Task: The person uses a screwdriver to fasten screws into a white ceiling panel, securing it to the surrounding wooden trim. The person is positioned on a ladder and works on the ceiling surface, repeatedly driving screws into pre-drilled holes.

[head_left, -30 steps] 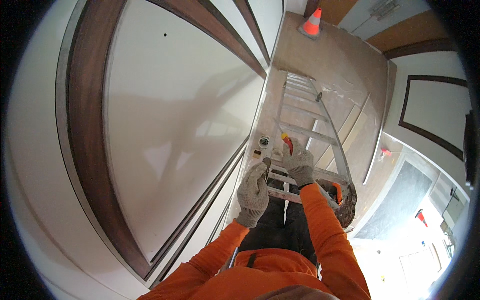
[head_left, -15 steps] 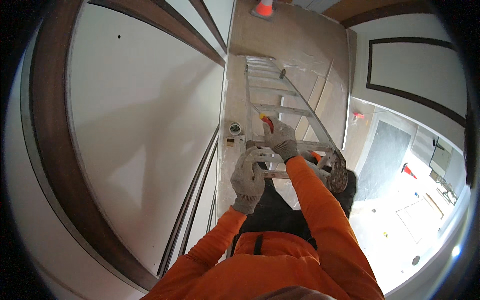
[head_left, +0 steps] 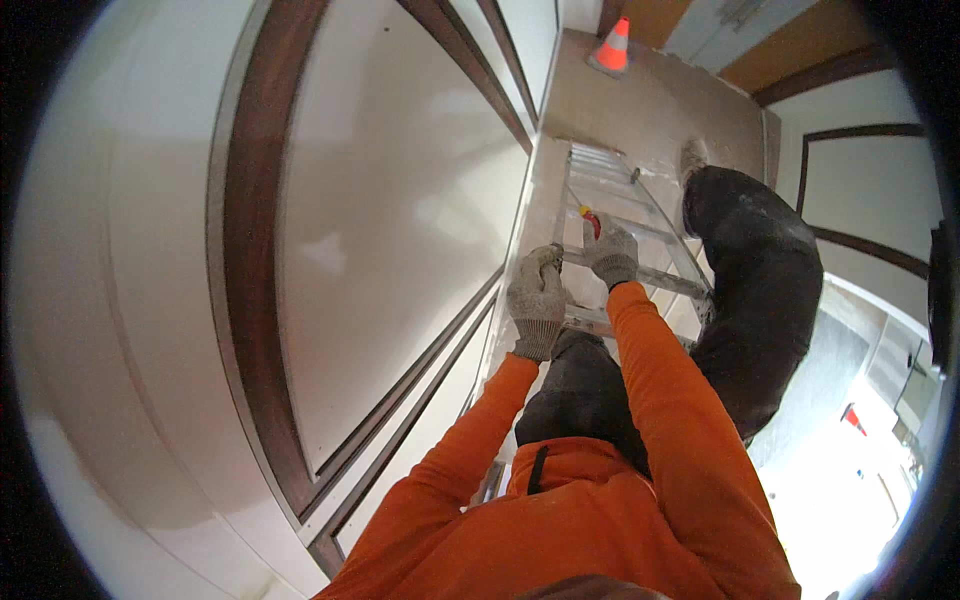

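Note:
A screwdriver [head_left: 594, 222] with a red and yellow handle is held in my gloved right hand [head_left: 610, 252], its thin shaft pointing away and to the left. Beneath both hands runs an aluminium ladder [head_left: 655, 275], its rungs narrowing toward the floor. My gloved left hand [head_left: 537, 298] has its fingers curled at the ladder's left rail, which the glove partly hides. In dark trousers, my left leg [head_left: 580, 395] is against the rungs, while my right leg [head_left: 765, 270] is swung out beside the ladder.
A white wall panel [head_left: 390, 200] with dark brown trim [head_left: 250, 230] rises close on my left. An orange and white cone [head_left: 612, 48] stands on the brown floor beyond the ladder's foot. At right, another trimmed panel [head_left: 860, 180] borders a brightly lit lower area.
My right leg has swung out to the right of the ladder. My view has turned, so the ladder and cone sit further right. The right hand still holds the screwdriver.

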A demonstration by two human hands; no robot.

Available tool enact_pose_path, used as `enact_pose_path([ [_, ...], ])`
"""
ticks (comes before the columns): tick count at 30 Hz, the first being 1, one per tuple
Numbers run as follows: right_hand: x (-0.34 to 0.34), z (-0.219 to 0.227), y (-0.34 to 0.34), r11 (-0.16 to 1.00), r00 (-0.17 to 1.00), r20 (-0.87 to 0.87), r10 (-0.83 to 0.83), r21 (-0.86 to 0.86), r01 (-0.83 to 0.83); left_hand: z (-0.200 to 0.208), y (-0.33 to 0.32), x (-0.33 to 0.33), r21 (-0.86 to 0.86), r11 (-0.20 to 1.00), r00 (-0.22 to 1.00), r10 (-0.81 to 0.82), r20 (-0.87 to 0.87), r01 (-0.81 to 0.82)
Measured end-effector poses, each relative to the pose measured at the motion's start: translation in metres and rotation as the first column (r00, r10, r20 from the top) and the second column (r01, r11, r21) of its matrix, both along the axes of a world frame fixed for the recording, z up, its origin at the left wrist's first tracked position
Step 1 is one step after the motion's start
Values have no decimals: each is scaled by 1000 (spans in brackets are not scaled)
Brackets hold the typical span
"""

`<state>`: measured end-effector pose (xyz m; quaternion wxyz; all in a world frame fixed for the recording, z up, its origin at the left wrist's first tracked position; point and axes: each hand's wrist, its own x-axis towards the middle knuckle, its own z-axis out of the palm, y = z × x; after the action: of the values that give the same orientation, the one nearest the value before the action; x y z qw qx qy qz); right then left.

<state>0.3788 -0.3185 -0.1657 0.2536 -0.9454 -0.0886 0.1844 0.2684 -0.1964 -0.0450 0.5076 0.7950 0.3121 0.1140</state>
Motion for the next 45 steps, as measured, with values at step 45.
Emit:
enact_pose_path([
  [45,199,231,140,536,896,-310,319,839,100,24,1,20,129,917,899,397,-183,-379],
])
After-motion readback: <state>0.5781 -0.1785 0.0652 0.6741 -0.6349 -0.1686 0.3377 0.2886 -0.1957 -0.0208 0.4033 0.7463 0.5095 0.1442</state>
